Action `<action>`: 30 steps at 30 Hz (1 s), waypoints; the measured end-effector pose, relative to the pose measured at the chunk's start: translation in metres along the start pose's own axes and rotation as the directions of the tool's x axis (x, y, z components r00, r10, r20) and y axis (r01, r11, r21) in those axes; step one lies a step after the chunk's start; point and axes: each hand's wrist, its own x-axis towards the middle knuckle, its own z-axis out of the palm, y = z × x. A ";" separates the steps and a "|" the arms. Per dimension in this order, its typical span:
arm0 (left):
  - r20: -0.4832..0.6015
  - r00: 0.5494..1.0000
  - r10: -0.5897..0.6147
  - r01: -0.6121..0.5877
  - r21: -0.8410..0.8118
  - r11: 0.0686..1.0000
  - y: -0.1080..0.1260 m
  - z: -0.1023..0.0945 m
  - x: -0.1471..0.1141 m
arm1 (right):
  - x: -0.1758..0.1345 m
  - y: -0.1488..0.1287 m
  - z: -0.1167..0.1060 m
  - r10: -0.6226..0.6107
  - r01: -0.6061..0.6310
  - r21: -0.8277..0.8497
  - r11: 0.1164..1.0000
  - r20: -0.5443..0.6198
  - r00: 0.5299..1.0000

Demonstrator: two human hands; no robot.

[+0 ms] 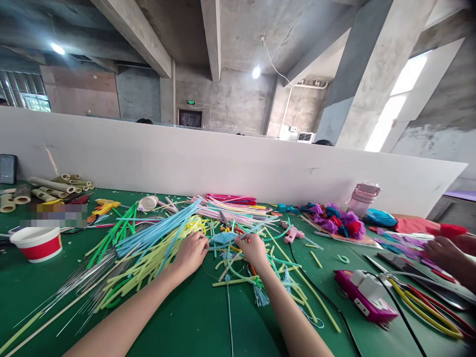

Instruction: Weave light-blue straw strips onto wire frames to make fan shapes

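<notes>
A small light blue piece [223,239], which looks woven from thin strips, lies between my hands at the middle of the table. My left hand [190,254] has its fingers curled together at the piece's left side; the fingertips are partly hidden. My right hand [253,252] pinches its right corner, where a blue strip sticks out. Left of my hands lie a bundle of light blue stems [156,228] and a pile of yellow-green stems [148,267]. Blue tassels [260,294] and loose green stems lie under and beside my right wrist.
A red-and-white paper tub [37,244], bamboo tubes [55,187] and a yellow glue gun [104,208] are at left. On the right are a pink glue gun [293,232], a purple power strip [364,295], pliers [427,307] and another person's hand [448,255]. A white partition [223,163] stands behind.
</notes>
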 end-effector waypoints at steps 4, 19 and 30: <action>-0.071 0.996 0.047 -0.052 -0.075 0.996 0.001 -0.003 0.002 | -0.001 -0.001 0.000 -0.057 0.056 -0.049 0.997 -0.029 0.998; -0.115 0.988 -0.101 0.031 -0.496 0.868 0.007 -0.004 0.003 | -0.024 -0.021 0.005 -0.428 0.448 -0.420 0.789 0.148 0.892; -0.091 0.987 -0.132 0.082 -0.424 0.902 0.000 -0.001 0.006 | -0.015 -0.018 0.004 -0.415 0.449 -0.205 0.870 0.191 0.890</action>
